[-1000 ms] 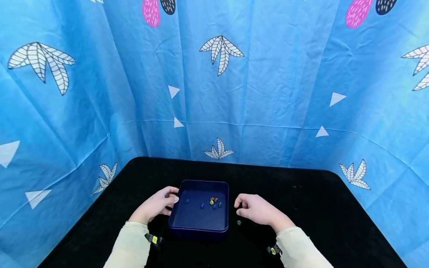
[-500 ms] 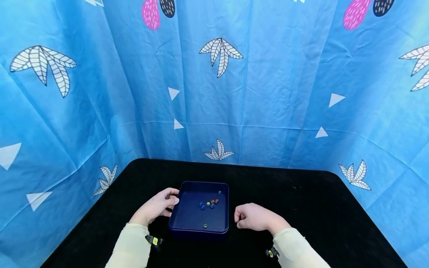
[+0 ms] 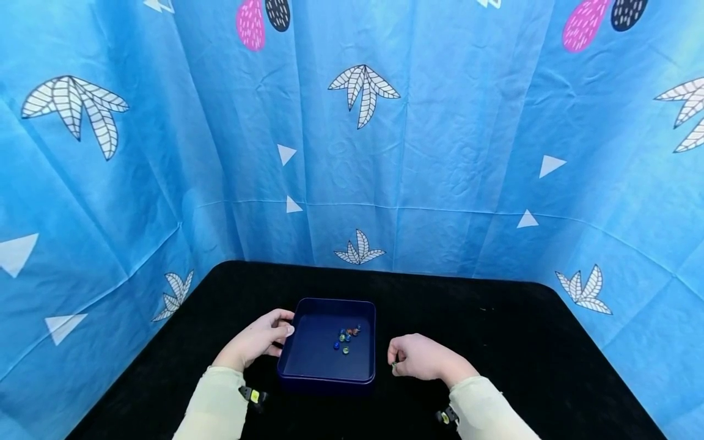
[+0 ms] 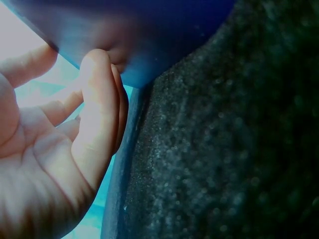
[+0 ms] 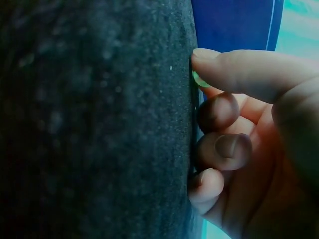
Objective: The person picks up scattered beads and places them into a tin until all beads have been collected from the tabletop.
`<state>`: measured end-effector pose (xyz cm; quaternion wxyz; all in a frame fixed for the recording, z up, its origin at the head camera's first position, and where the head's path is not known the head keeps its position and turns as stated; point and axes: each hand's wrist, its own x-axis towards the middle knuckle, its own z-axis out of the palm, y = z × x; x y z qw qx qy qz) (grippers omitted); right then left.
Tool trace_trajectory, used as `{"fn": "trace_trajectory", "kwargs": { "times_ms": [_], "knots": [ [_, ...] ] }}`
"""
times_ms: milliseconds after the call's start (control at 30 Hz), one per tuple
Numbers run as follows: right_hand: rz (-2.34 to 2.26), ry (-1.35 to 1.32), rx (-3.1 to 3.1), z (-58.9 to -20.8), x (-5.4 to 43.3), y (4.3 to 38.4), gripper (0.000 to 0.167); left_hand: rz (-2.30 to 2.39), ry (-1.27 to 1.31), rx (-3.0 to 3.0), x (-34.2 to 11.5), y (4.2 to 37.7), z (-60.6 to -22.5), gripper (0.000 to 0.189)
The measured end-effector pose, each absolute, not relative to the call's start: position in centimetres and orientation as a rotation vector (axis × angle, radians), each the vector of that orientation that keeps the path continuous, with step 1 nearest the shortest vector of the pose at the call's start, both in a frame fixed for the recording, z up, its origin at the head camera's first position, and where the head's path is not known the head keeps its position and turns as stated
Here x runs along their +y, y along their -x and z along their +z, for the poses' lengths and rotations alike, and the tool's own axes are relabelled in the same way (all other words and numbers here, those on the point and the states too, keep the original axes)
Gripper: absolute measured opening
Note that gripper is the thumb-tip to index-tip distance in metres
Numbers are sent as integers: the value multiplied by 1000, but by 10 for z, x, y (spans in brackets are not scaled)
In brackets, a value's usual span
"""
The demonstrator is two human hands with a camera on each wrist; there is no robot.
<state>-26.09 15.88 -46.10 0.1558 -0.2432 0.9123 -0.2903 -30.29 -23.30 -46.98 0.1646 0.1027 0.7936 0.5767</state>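
A dark blue square box (image 3: 326, 360) with low walls lies on the black table, several glass marbles (image 3: 346, 350) gathered right of its middle. At its left wall my left hand (image 3: 258, 336) holds the rim, thumb and fingers against it. The left wrist view shows the fingers (image 4: 99, 94) touching the outer wall of the box (image 4: 144, 30). Just right of the box, low over the cloth, my right hand (image 3: 426, 357) pinches a green marble (image 5: 200, 79) between thumb (image 5: 244, 69) and index finger. Its other fingers are curled, and most of that marble is hidden.
A black cloth (image 3: 522, 366) covers the table. Blue curtain (image 3: 456, 153) with leaf prints hangs behind the table and on both sides. In the right wrist view the box wall (image 5: 234, 25) stands close beyond the thumb.
A second ago the green marble lay on the cloth beneath my right hand; now the fingers pinch it. Another green marble has appeared in the box, where the marbles have rolled about. My left hand stays put.
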Motion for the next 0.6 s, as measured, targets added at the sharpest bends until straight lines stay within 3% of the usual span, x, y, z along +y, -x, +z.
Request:
{"fn": "trace_trajectory", "kwargs": {
  "times_ms": [300, 600],
  "knots": [
    [-1009, 673, 2729, -454, 157, 267, 5, 1661, -290, 2252, -232, 302, -469, 50],
    [-1115, 668, 2814, -444, 152, 272, 7, 1654, -279, 2256, -232, 303, -470, 50]
  ]
}}
